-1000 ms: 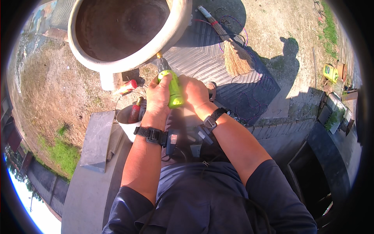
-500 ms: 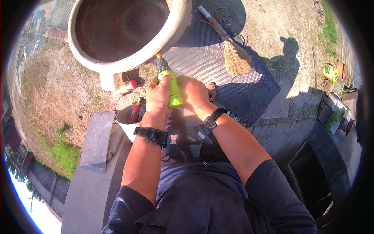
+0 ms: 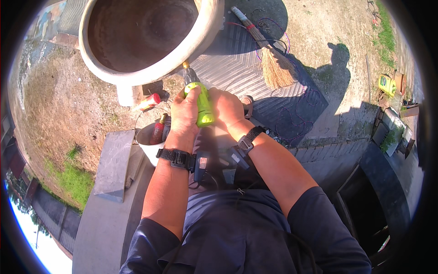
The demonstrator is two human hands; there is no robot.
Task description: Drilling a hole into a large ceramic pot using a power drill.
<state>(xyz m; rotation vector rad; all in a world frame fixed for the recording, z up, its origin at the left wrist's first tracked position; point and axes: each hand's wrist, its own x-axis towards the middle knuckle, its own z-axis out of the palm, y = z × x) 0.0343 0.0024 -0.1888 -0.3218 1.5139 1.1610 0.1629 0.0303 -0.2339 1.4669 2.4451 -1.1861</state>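
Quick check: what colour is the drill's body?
Bright yellow-green on the drill body; it shows best in the head view.

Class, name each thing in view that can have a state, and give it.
Clay pot: uncovered.
Green power drill: held, tip at the pot's rim; running or not, unclear.
Left hand: closed on drill.
Right hand: closed on drill.
White bucket: uncovered, red bottle inside.
Straw broom: lying down.
Wrist straps: fastened.
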